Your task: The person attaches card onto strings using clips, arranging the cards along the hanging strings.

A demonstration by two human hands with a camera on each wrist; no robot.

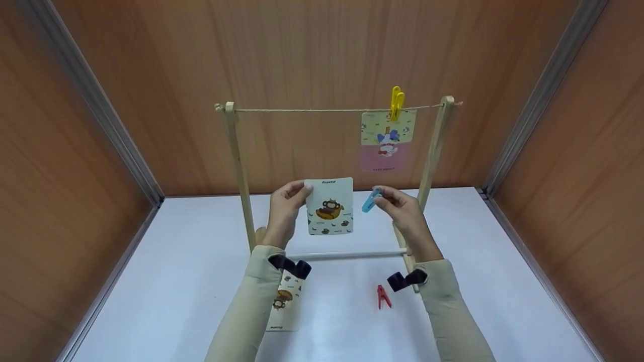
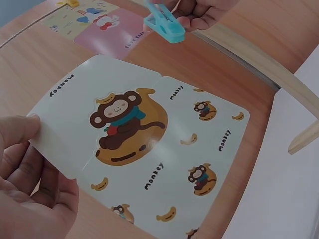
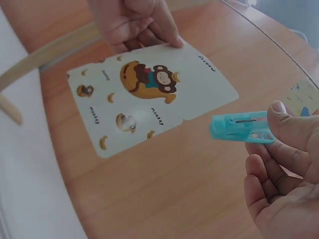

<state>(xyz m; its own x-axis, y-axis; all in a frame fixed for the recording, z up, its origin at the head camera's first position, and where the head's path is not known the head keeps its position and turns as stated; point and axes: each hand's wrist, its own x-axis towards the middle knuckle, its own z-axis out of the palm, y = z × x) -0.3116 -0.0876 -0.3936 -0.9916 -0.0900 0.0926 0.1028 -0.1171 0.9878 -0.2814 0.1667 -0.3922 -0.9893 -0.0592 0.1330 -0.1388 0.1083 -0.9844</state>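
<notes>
A pale monkey card (image 1: 329,206) hangs upright below the string, its left edge pinched between thumb and fingers of the left hand (image 1: 288,211). The same card (image 2: 134,114) fills the left wrist view, monkey picture towards the camera. To its right, the right hand (image 1: 407,216) pinches a blue clothespin (image 1: 371,200) at one end; in the right wrist view the clothespin (image 3: 241,127) points at the card without touching it. Above, a yellow clothespin (image 1: 397,103) holds a yellow-and-pink card (image 1: 386,143) on the string (image 1: 312,110).
The string runs between two wooden posts (image 1: 239,176) of a frame, with a white crossbar (image 1: 352,255) low down. On the white table (image 1: 191,281) lie a red clothespin (image 1: 383,296) and another monkey card (image 1: 286,306), partly covered by the left forearm. Wooden panels surround the table.
</notes>
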